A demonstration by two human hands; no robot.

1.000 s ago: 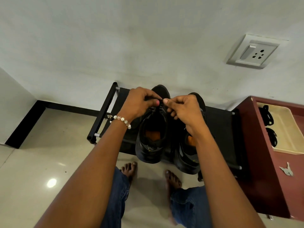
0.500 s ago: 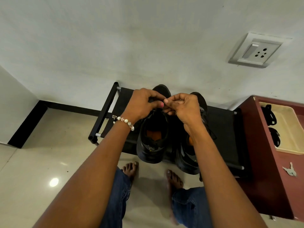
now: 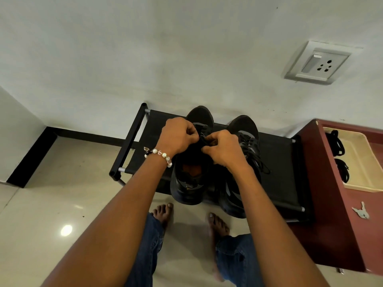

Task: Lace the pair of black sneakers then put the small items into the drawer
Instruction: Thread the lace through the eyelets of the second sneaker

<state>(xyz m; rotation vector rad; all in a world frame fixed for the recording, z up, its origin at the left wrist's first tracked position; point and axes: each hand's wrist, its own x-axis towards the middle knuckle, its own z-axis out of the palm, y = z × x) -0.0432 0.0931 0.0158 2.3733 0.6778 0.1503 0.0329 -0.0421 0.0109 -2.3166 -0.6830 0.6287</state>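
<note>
Two black sneakers stand side by side on a low black shoe rack [image 3: 279,162], toes toward the wall. Over the left sneaker [image 3: 189,183] my left hand [image 3: 178,135] and my right hand [image 3: 222,150] meet, each with fingers curled, pinching its black lace above the tongue. The right sneaker [image 3: 246,129] shows its lace threaded, with loose ends trailing to the right. An open cream drawer [image 3: 360,162] in the maroon cabinet holds two dark bundled items [image 3: 336,142]. A small silver item [image 3: 361,212] lies on the cabinet top.
The maroon cabinet [image 3: 327,204] stands right against the rack. A wall socket [image 3: 319,63] sits on the white wall behind. My bare feet [image 3: 163,214] stand on the glossy tiled floor in front of the rack. A beaded bracelet [image 3: 159,154] is on my left wrist.
Both hands dropped slightly toward the left sneaker's tongue and closed tighter on the lace. The shoes and rack have not moved.
</note>
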